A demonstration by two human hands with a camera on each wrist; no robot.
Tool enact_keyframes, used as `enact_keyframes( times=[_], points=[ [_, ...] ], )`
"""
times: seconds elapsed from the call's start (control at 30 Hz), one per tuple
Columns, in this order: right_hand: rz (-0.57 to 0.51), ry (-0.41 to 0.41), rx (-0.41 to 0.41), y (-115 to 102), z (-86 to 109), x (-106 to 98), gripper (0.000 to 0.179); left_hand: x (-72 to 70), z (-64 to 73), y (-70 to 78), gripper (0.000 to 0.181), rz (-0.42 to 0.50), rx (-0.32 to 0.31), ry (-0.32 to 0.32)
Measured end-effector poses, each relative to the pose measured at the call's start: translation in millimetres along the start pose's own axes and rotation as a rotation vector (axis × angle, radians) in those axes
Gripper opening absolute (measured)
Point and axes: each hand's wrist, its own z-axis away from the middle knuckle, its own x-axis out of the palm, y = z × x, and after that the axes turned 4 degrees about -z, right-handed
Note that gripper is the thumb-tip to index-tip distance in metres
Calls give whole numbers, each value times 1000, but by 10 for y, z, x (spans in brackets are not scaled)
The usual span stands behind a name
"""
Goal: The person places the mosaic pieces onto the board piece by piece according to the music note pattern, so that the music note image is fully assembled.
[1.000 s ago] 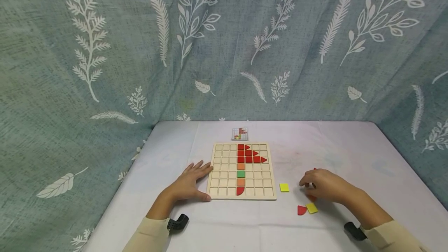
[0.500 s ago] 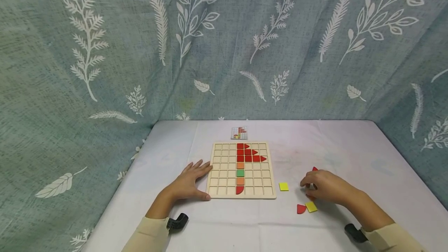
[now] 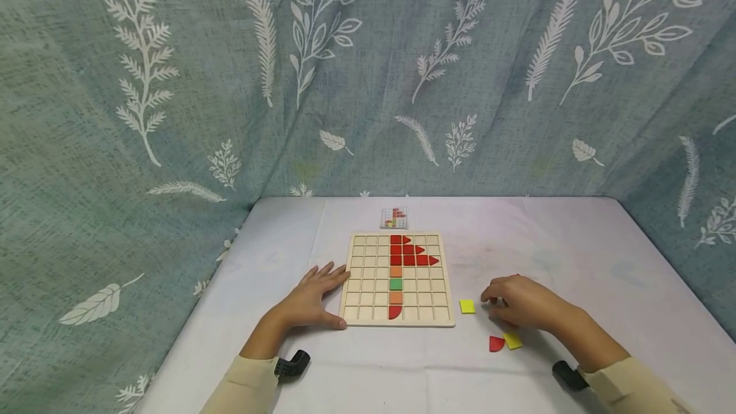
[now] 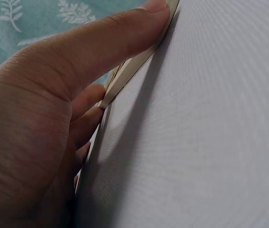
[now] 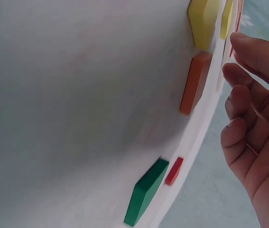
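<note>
My left hand [image 3: 310, 299] lies with fingers spread along the left edge of a wooden grid board [image 3: 368, 286]; its thumb touches the board's side in the left wrist view. Red tiles [image 3: 409, 250] form a stepped shape on the board, above a column of orange, green, orange and a red quarter-circle [image 3: 395, 312]. My right hand [image 3: 520, 302] hovers with loosely bent fingers and nothing between thumb and forefinger, just right of a yellow square tile [image 3: 467, 306]. Below it lie a red quarter-circle tile [image 3: 496, 344] and another yellow tile [image 3: 513, 340].
In the right wrist view, an orange tile [image 5: 195, 84], a green tile [image 5: 146, 192] and a small red tile [image 5: 174, 172] lie on the white cloth under the right hand. A pattern card [image 3: 394, 218] sits behind the board. A leaf-print curtain [image 3: 368, 82] stands behind the table.
My right hand has shifted left, closer to the single yellow square, and covers more of the red piece behind it. The left hand and the board stay in place.
</note>
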Motion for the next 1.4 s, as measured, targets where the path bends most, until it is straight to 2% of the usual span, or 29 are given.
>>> enact_keyframes(
  times=[0.2,0.43,0.8,0.93,1.17,1.4],
  points=[
    [8,-4,36,-42,-25,14,23,2,-13,19,115,15,0,-6],
    [35,-6,69,37,41,24,23,4,-17,6,116,-5,-8,-16],
    [18,7,14,139,137,-17,25,13,-3,6,115,27,-5,1],
    [10,28,10,201,207,-60,24,13,3,11,116,23,-6,-12],
    [19,42,115,322,348,-150,25,-21,1,21,116,18,-15,-17],
    [25,64,161,482,507,-193,26,-15,-12,22,116,13,-15,-16]
  ],
)
